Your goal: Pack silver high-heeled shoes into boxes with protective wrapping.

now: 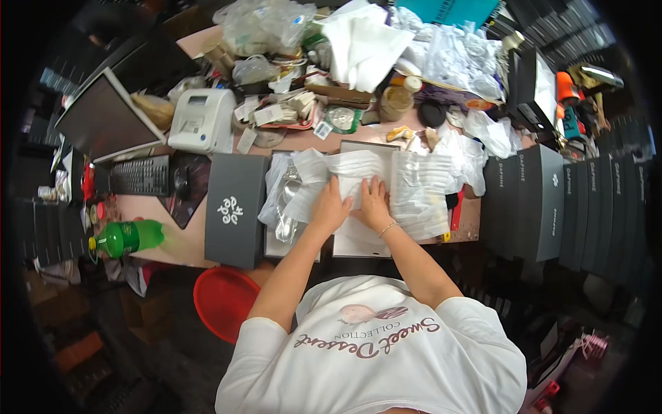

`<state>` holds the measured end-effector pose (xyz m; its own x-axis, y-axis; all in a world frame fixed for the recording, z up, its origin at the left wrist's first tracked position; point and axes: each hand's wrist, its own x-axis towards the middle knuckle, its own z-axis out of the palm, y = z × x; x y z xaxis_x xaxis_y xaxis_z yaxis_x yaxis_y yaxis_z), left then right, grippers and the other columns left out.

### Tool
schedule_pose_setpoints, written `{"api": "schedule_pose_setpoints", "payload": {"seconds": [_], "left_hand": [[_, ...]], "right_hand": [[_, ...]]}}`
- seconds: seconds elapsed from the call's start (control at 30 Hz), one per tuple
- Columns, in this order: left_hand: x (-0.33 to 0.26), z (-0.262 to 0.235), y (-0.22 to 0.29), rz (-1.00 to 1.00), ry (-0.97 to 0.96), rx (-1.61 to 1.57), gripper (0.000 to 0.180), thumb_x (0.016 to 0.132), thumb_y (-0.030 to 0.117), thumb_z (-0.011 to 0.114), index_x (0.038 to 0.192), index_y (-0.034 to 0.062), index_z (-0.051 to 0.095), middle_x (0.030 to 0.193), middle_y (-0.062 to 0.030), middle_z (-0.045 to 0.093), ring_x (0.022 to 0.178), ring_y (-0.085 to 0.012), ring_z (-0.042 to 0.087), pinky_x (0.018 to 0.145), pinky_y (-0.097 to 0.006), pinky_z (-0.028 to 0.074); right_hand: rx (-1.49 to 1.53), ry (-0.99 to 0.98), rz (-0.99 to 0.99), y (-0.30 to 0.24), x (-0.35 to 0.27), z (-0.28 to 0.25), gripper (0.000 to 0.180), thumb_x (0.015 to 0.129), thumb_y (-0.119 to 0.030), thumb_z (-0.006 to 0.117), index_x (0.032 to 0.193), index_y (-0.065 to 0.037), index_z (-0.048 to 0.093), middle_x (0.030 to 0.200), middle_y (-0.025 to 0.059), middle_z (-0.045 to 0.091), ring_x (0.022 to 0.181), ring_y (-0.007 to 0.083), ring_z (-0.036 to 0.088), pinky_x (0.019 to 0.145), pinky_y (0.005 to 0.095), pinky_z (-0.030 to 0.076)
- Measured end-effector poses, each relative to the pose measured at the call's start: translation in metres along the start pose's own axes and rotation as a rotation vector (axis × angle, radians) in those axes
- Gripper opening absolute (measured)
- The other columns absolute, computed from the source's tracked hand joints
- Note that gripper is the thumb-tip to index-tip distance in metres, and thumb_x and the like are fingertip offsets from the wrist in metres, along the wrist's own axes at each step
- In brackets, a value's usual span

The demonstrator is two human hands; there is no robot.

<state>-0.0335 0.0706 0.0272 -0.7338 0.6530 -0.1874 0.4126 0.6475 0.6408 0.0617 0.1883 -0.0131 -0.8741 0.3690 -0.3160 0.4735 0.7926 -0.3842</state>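
My left hand (332, 208) lies on a crinkled white wrapping sheet (355, 165), its fingers stretched out. Beside it, my right hand (374, 205) rests on the same sheet with fingers apart. Under both hands is an open shallow box (358, 247) with pale insides; what the sheet covers in it is hidden. Further white wrapping (422, 196) hangs over the box's right side. Just left of my hands, a shiny item in clear plastic (288, 196) lies over another open box, partly beneath the white sheet; its kind is hard to make out.
A dark grey box (236, 210) stands at left, near a keyboard (140, 175), mouse, monitor, white label printer (202, 121) and green bottle (127, 238). Plastic bags, tags and a jar (396, 102) crowd the back. Stacked dark boxes (527, 200) line the right.
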Motion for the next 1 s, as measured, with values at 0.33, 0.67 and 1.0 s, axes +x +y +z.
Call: {"api": "schedule_pose_setpoints", "payload": {"seconds": [0.33, 0.67, 1.0], "left_hand": [[0.035, -0.027, 0.001, -0.006, 0.105, -0.005, 0.029, 0.080, 0.023, 0.055, 0.085, -0.0060, 0.058, 0.083, -0.0303, 0.061, 0.082, -0.0470, 0.058, 0.074, -0.051, 0.046], [-0.024, -0.052, -0.023, -0.069, 0.039, -1.085, 0.064, 0.087, 0.031, 0.056, 0.139, 0.0030, 0.031, 0.129, -0.0126, 0.048, 0.112, -0.0234, 0.052, 0.096, -0.033, 0.043], [-0.003, 0.029, -0.028, -0.249, 0.052, -0.682, 0.067, 0.090, 0.024, 0.056, 0.141, -0.0060, 0.023, 0.141, -0.0235, 0.035, 0.130, -0.0283, 0.037, 0.107, -0.037, 0.027]], "right_hand": [[-0.047, 0.295, 0.017, -0.010, -0.062, -0.131, 0.094, 0.075, -0.030, 0.074, 0.143, 0.002, 0.017, 0.139, 0.0331, 0.028, 0.130, 0.0461, 0.030, 0.107, 0.0474, 0.027], [1.595, -0.126, 0.090, -0.002, -0.085, -0.112, 0.087, 0.084, -0.018, 0.060, 0.149, -0.009, 0.002, 0.145, 0.0132, 0.030, 0.129, 0.0214, 0.036, 0.104, 0.0326, 0.032], [0.874, 0.180, 0.389, 0.034, -0.031, -0.041, 0.083, 0.086, -0.050, 0.057, 0.137, 0.011, 0.032, 0.135, 0.0312, 0.042, 0.126, 0.0365, 0.043, 0.103, 0.0362, 0.035]]}}
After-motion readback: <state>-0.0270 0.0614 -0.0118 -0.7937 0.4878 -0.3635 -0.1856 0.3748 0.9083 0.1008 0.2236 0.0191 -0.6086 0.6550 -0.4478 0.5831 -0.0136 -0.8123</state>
